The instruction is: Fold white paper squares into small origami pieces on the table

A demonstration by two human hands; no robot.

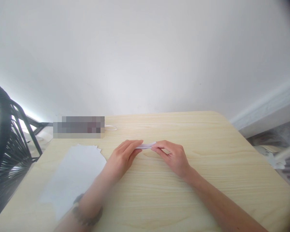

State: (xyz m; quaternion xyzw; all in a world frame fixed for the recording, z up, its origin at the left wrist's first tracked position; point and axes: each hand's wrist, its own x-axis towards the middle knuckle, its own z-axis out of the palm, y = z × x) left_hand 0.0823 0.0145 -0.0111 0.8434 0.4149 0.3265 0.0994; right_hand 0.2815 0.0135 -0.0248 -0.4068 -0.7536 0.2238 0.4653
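A small folded strip of white paper (146, 146) lies low over the light wooden table (207, 145), held between both hands. My left hand (122, 158) has its fingers pressed together on the strip's left end. My right hand (171, 156) pinches the right end between thumb and fingers. A stack of white paper sheets (72, 177) lies on the table just left of my left forearm, which wears a bracelet (87, 216) at the wrist.
A black wire chair (4, 148) stands at the table's left edge. A blurred-out object (78, 126) sits at the table's far left, with a white loop (110, 128) beside it. A white wall rises behind. Floor clutter shows at the right.
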